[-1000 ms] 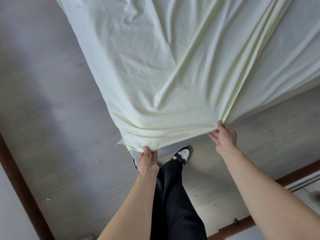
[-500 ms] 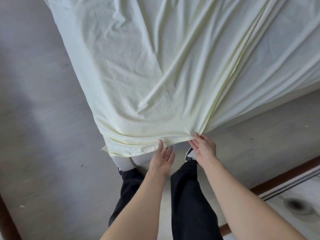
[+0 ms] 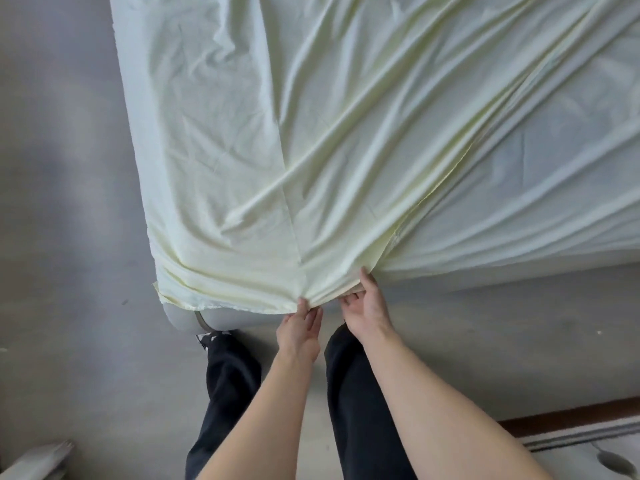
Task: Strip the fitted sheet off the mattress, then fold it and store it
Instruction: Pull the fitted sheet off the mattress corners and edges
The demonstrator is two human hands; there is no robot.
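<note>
A pale yellow fitted sheet lies loose and creased over the mattress, folded over itself along a diagonal edge. Its near hem is gathered at the bed's front edge. My right hand grips that gathered hem, fingers curled under the cloth and thumb on top. My left hand is just left of it, fingers straight and fingertips touching the hem's lower edge. The bare grey mattress corner pokes out below the sheet on the left.
Grey floor surrounds the bed on the left and front. My black trouser legs and a black-and-white shoe stand at the mattress corner. A dark wooden threshold strip runs at lower right. A pale object sits at bottom left.
My two hands have come together at the sheet's near hem, the right sliding left and the left sliding right. The sheet's folds now fan out from that one gathered point.
</note>
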